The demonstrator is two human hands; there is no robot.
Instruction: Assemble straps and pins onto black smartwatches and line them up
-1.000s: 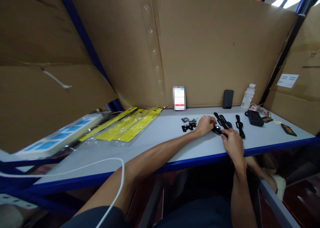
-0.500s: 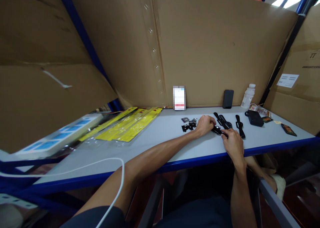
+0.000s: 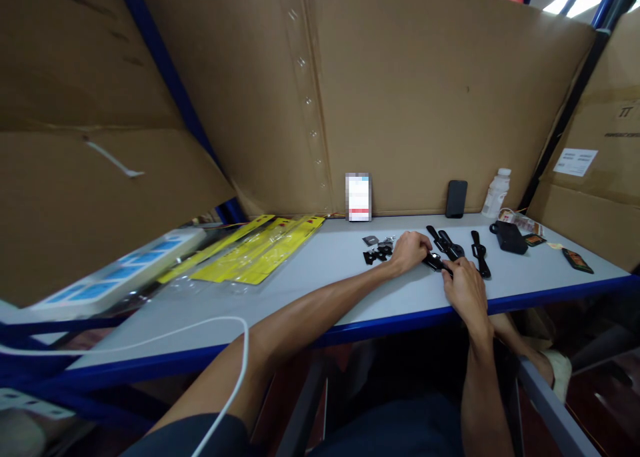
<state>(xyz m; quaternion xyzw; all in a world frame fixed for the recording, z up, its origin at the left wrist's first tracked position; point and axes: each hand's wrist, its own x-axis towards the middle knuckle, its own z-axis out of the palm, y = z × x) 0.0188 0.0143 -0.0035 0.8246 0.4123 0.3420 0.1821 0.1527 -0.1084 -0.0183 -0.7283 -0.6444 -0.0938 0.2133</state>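
A black spokeshave [image 3: 433,261] lies between my two hands, low over the table. My left hand [image 3: 410,251] has its fingers closed around the spokeshave's left end. At the other end, my right hand [image 3: 465,285] grips the handle, its fingers wrapped and partly hidden. Close beyond the hands rest two more black spokeshaves [image 3: 444,241], side by side. Another spokeshave [image 3: 479,253] lies to the right of them. Left of my left hand is a loose group of small black metal parts [image 3: 379,253], with grey flat pieces [image 3: 371,241] behind it.
Yellow cards in clear plastic [image 3: 260,250] lie at left beside a long white box with blue panels [image 3: 125,270]. A blurred screen [image 3: 359,197], a phone [image 3: 457,199] and a bottle [image 3: 497,193] stand at the back. A black case [image 3: 509,237] sits right. A white cable [image 3: 190,325] crosses the front left.
Almost nothing differs. My right hand and the spokeshave have shifted very slightly; both hands keep their hold.
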